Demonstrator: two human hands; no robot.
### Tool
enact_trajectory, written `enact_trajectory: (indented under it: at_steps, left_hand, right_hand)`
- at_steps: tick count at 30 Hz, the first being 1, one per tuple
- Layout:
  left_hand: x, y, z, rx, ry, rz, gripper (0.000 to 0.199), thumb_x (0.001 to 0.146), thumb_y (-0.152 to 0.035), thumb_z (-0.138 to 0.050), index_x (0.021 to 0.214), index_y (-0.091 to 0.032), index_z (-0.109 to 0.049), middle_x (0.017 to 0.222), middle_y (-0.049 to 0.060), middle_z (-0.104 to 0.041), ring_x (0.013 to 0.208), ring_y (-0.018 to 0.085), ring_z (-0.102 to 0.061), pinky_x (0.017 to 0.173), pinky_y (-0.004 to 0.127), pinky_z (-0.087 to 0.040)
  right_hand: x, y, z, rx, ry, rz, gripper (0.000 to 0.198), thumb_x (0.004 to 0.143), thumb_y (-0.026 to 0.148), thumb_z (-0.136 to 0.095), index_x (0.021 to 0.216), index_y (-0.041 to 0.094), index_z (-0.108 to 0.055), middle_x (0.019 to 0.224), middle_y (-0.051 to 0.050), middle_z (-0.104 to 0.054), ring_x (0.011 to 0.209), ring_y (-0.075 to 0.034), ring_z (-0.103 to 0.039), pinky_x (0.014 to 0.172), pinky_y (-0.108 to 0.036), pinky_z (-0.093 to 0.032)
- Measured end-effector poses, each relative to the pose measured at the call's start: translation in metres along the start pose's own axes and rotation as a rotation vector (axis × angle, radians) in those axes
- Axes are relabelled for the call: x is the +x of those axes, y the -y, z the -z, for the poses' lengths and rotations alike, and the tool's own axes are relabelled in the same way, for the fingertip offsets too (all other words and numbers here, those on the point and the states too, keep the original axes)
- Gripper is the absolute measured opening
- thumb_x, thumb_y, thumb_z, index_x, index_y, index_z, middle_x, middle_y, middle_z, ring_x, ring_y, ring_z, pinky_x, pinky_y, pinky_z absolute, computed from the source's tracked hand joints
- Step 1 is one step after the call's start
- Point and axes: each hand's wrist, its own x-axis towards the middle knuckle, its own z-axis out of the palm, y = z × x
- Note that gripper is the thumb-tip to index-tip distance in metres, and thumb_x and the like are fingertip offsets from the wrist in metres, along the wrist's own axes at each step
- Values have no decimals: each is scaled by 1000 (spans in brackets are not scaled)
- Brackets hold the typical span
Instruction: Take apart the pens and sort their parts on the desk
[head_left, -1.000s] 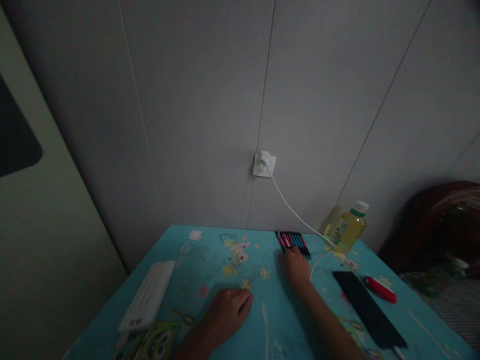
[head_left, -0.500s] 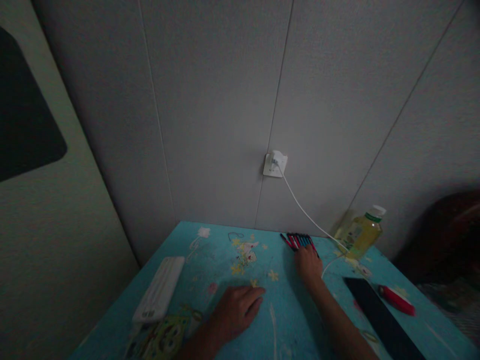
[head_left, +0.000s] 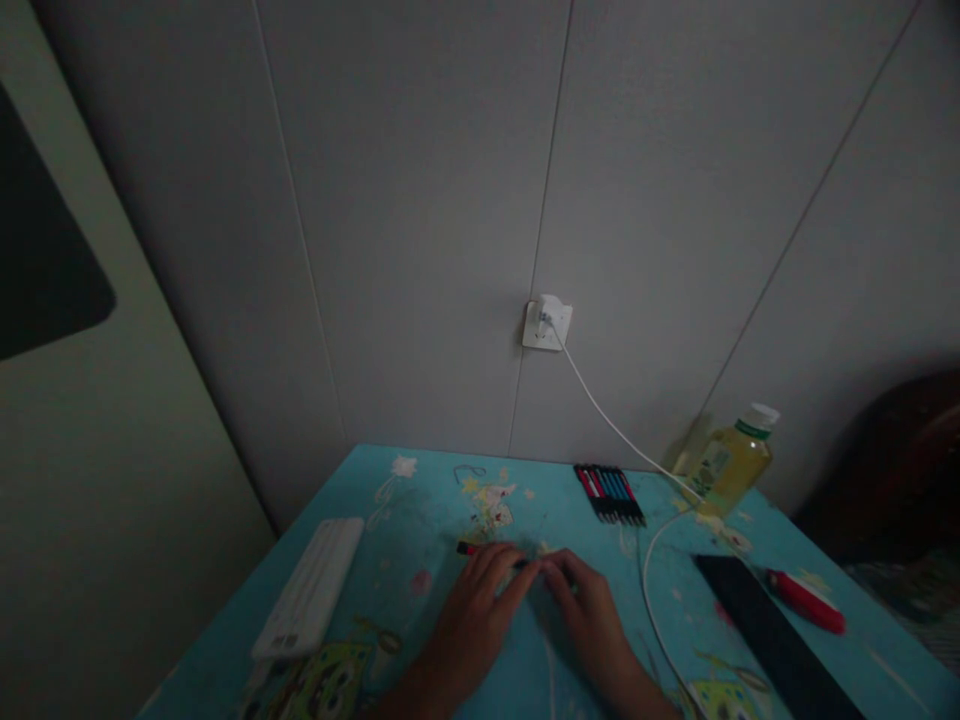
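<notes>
Left hand (head_left: 476, 612) grip around black-red rod (head_left: 466, 548); right hand (head_left: 589, 605) grip unclear; rod row (head_left: 609, 494), bottle (head_left: 729, 470) beyond; cable (head_left: 646, 575) right

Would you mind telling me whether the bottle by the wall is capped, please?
Capped: a white cap covers the top of the bottle.

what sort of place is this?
Probably a living space, maybe a bedroom or dorm: a blue cartoon-print tabletop against a plain grey panelled wall, with a white plastic charger plugged into it.
</notes>
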Motion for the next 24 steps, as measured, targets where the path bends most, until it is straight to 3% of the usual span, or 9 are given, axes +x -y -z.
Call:
enact_trajectory:
  at_steps: [6,16,24]
  left_hand:
    - [-2,6,7,-33,25,114,25,96,-21,-52,119,-25,-63,104,6,-65,95,21,-62,87,37,-52]
    - [-3,0,7,-232,148,190,25,98,-26,-50,120,-26,-62,107,4,-67,94,19,-66,86,32,-55]
    - [-5,4,7,-269,175,192,29,99,-24,-45,121,-28,-63,104,2,-70,90,17,-69,84,28,-56]
  right_hand:
    - [-4,-3,1,-128,34,12,39,101,43,-39,79,18,-60,71,-2,-63,65,-15,-55,62,-24,-40]
    - [-3,-1,6,-363,122,26,47,103,40,-33,72,18,-60,68,-2,-63,62,-15,-56,63,-25,-36]
    - [-4,-3,7,-322,128,94,37,102,36,-41,81,20,-68,78,-2,-69,73,-17,-63,71,-26,-41]
